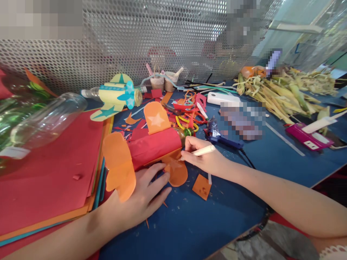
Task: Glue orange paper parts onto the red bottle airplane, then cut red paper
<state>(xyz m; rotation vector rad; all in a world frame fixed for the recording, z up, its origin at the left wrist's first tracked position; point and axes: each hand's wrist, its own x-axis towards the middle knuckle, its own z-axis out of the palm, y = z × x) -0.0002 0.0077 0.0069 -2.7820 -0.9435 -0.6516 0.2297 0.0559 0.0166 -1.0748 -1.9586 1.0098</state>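
While L fingers part-spread on orng fin, R fingers tight round wht pen

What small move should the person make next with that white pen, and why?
Probably a short stroke of the white pen by the right hand across the near star: the pen's tip is at that star, which looks fainter than the pale far star, and the left hand lies with its fingers at the near orange wing's edge.

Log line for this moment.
left hand: at orange wing | right hand: holds white pen near star | red-wrapped bottle: lying sideways
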